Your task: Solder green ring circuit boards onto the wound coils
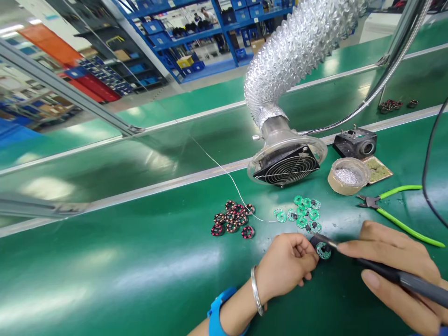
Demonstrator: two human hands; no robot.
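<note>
A soldering iron (381, 270) is gripped in my right hand (402, 266), its metal tip reaching left over a small round green circuit board (323, 250). That board sits against a dark round piece whose full shape is hidden. At its left edge, my left hand (287, 261) is closed, thumb and forefinger pressed at the board's side. Just beyond lie several loose green circuit boards (301, 212), some with black parts on them. To their left is a cluster of copper-wound rings (233, 217) with black and red segments. A thin solder wire (229, 175) runs down to the boards.
Behind the boards hangs a fume extractor fan (289, 168) on a silver duct (294, 60). A round tub of metal shavings (347, 176), a sponge tray (378, 169), a black stand (356, 142) and green-handled cutters (395, 205) lie at the right. A black cable (427, 163) hangs there.
</note>
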